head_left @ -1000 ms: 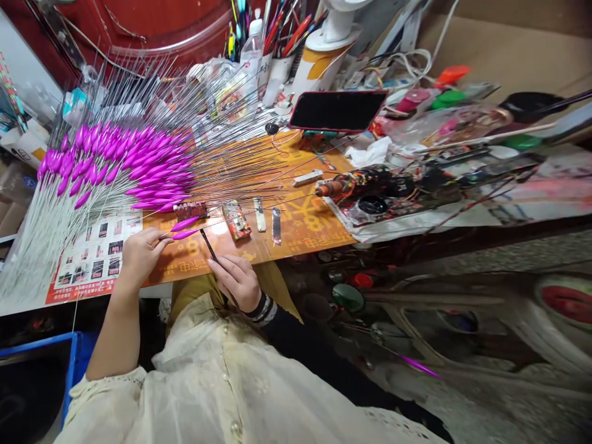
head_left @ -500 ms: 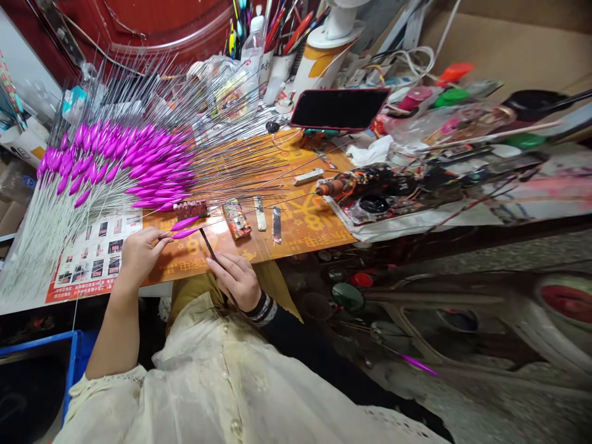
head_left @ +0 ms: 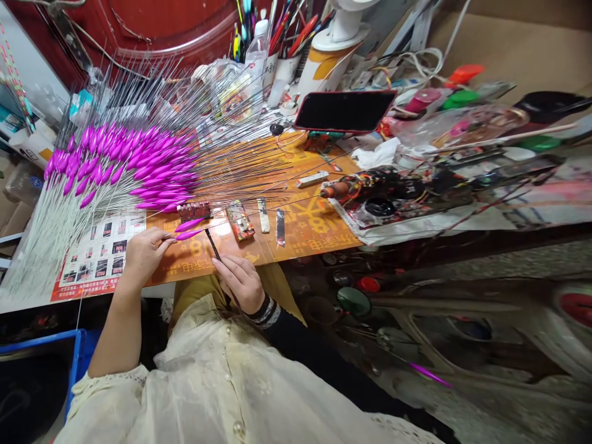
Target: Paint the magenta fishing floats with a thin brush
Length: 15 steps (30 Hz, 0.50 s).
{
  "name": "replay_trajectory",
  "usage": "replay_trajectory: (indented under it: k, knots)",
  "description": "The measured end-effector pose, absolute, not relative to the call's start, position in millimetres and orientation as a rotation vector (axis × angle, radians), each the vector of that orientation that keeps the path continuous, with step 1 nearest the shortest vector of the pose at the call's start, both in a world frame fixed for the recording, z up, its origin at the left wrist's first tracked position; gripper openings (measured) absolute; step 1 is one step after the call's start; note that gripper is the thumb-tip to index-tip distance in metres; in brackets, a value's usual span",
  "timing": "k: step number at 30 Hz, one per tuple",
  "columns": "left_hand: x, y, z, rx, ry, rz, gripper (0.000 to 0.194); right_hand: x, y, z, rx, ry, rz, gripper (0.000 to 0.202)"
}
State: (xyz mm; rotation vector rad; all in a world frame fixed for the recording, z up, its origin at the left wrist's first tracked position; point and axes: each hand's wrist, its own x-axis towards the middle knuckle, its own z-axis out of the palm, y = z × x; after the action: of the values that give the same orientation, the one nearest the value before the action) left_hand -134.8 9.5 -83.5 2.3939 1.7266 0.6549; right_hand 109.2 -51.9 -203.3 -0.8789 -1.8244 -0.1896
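My left hand (head_left: 147,251) pinches the pale stem end of a slender magenta float (head_left: 189,235) over the table's front edge. Another magenta float (head_left: 190,224) lies right behind it, nearly parallel. In my right hand (head_left: 240,282) is a thin dark brush (head_left: 213,243), its tip pointing up and left, close to the front float's right end; contact cannot be made out. A paint-stained block (head_left: 194,211) sits just behind the two floats. To the left, a dense mass of magenta floats (head_left: 120,151) with long thin stems covers the table.
A colourful small box (head_left: 240,220) and narrow strips (head_left: 280,227) lie right of the brush. Farther back stand a phone (head_left: 345,111), a bottle (head_left: 258,46) and a white-and-orange cylinder (head_left: 324,61). A blue crate (head_left: 81,354) is at lower left.
The whole view has shifted slightly, so things appear a little farther right. Both hands keep nearly the same pose, with the float and the brush still held.
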Motion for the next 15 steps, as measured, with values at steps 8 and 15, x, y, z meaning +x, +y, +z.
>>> replay_trajectory:
  k: [8,15]
  knots:
    - [-134.8,-4.2,-64.0,2.553,1.758,0.594,0.022,120.0,-55.0,-209.6,-0.763,-1.847,-0.102,0.061]
    - [-180.2,4.7,-28.1,2.619,2.350,0.853,0.035,123.5,-55.7,-213.9,-0.699,-1.857,-0.114,0.064]
